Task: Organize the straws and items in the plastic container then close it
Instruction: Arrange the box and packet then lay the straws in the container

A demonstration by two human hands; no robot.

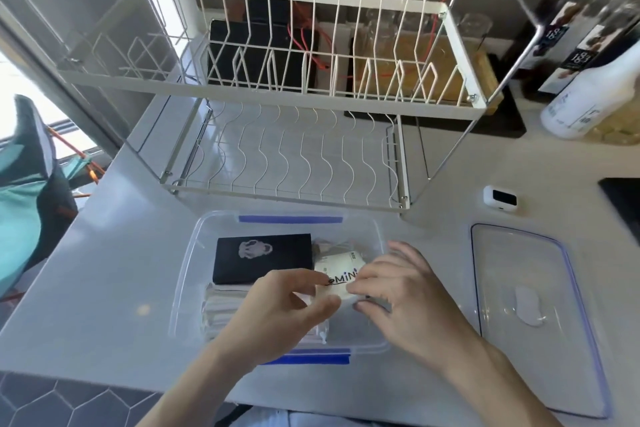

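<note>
A clear plastic container (194, 246) with blue clips sits open on the white counter in front of me. Inside lie a black box (263, 258) at the back left and a stack of white wrapped straws (221, 308) at the front left. Both hands are inside the container. My left hand (277, 308) and my right hand (398, 291) pinch a white packet (341, 270) with black lettering from either side. The clear lid (533, 315) with a blue rim lies flat on the counter to the right of the container.
A white two-tier wire dish rack (294, 156) stands just behind the container. A small white device (502, 198) rests on the counter at the right. Bottles (585, 97) stand at the back right. A teal chair (27, 191) is at the left, past the counter edge.
</note>
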